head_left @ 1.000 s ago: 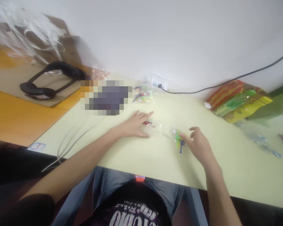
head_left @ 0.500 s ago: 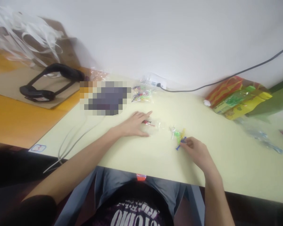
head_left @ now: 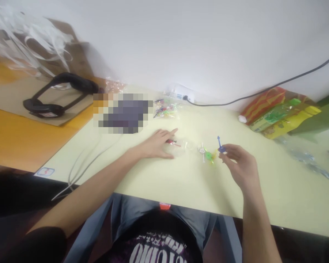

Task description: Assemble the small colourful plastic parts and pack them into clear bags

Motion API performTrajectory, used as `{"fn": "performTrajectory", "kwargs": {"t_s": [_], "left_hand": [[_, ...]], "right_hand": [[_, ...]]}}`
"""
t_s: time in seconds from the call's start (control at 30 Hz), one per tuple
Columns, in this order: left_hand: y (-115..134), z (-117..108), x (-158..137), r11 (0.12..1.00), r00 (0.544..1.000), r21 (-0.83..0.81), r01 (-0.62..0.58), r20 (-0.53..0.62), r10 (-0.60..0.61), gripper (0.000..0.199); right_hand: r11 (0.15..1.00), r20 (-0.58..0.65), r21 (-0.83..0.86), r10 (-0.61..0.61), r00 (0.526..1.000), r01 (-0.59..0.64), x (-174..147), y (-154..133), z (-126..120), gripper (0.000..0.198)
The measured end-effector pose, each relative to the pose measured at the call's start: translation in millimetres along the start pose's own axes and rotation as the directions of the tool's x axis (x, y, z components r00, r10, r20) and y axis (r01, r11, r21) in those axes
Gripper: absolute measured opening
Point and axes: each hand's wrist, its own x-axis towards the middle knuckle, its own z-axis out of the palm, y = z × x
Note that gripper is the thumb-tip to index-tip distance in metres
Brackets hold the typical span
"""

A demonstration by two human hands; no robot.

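Between the thumb and fingers of my right hand (head_left: 239, 160) is a small blue plastic piece (head_left: 221, 149), a round part with an arrow-tipped stem pointing up, held above the table. Just left of it on the table lie a white plastic piece (head_left: 202, 150), a green plastic piece (head_left: 208, 156) and a partly hidden yellow piece (head_left: 215, 153). My left hand (head_left: 157, 144) lies on the table with fingers spread, beside or on a clear plastic bag (head_left: 178, 150). A small red piece (head_left: 172, 141) shows at that bag, partly covered by the hand.
A bag of colourful pieces (head_left: 166, 108) lies near the wall, beside a blurred-out dark object (head_left: 126, 113). White cables (head_left: 84, 166) cross the left edge. Snack packets (head_left: 279, 117) stand at the right, a power strip (head_left: 179, 93) at the back, and a black padded frame (head_left: 61, 95) at far left.
My right hand has lifted the blue plastic piece off the table, moving up and slightly right; its stem now points upward. My left hand has stayed in place.
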Motion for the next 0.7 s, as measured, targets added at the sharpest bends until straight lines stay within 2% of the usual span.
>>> {"fn": "performTrajectory", "kwargs": {"t_s": [0.17, 0.4, 0.7], "left_hand": [[-1.1, -0.1, -0.6, 1.0, 1.0, 0.01, -0.008, 0.0, 0.008, 0.117], [-0.1, -0.7, 0.0, 1.0, 1.0, 0.016, -0.021, 0.007, 0.021, 0.121], [-0.5, -0.4, -0.5, 0.999, 1.0, 0.02, -0.026, 0.006, 0.026, 0.117]], "right_hand": [[0.997, 0.187, -0.027, -0.068, 0.98, 0.074, 8.1, -13.0, 11.2, 0.023], [0.982, 0.322, -0.124, -0.095, 0.942, 0.142, 16.2, -20.9, 31.3, 0.017], [0.964, 0.474, -0.016, -0.225, 0.851, 0.264, 31.1, -29.7, 83.3, 0.018]]}}
